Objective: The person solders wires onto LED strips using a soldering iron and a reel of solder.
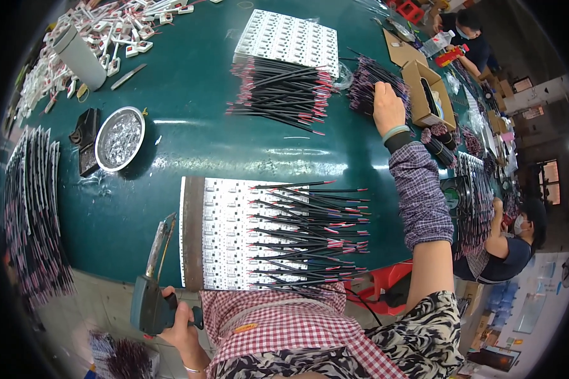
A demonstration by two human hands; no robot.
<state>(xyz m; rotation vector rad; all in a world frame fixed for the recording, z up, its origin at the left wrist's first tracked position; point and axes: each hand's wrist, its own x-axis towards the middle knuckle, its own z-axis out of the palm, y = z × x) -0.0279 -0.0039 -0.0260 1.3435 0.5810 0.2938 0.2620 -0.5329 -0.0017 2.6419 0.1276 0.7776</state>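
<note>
My left hand is wrapped round the handle of a green soldering gun, its metal tip pointing up beside the work. On the near table edge lies a white circuit board panel, a brown strip across its left side. Black wires with red and white ends lie in rows over its right part. At the far right, my right hand rests with bent fingers on a pile of dark wires; its fingertips are hidden, so any wire in them cannot be made out.
Behind the panel lie more black wires against another white panel. A metal bowl of shiny bits stands left, near a grey cup and a knife. Stacked wired boards line the left edge. A cardboard box and co-workers are right.
</note>
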